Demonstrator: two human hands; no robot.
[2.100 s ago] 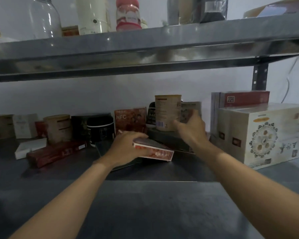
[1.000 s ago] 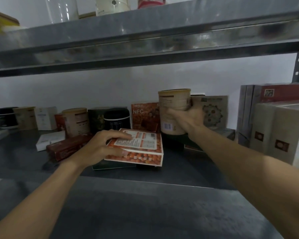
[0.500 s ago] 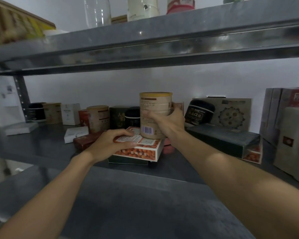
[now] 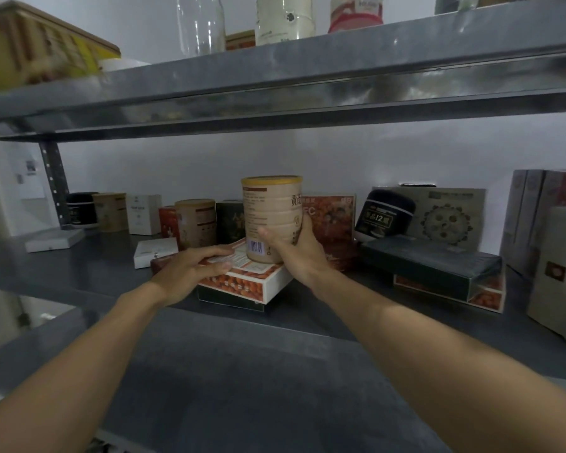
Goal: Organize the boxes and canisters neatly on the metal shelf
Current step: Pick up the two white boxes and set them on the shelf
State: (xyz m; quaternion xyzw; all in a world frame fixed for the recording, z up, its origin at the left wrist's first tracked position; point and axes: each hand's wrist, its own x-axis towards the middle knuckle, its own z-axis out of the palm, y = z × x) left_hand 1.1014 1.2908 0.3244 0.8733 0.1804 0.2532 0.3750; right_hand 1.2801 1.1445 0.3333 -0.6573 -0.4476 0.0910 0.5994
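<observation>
My right hand [image 4: 294, 253] grips a tall beige canister [image 4: 270, 210] with a yellow rim, standing upright on a flat orange-and-white box [image 4: 242, 282]. That box lies on a dark flat box on the metal shelf [image 4: 79, 276]. My left hand [image 4: 190, 266] rests on the orange box's near left corner, fingers spread over its white label. Behind stand a red NFC box [image 4: 334, 217], a smaller beige canister [image 4: 195, 223] and a dark box [image 4: 229, 220].
To the right, a black jar [image 4: 384, 217] leans on a long dark box [image 4: 432, 259], with a grey patterned box [image 4: 448, 217] behind and tall beige boxes [image 4: 556, 273] at the far right. Small canisters and white boxes stand left. The upper shelf [image 4: 307, 76] carries bottles and jars.
My right hand carried the beige canister from the dark box on the right to the left and set it on the orange box. My left hand stayed on that box.
</observation>
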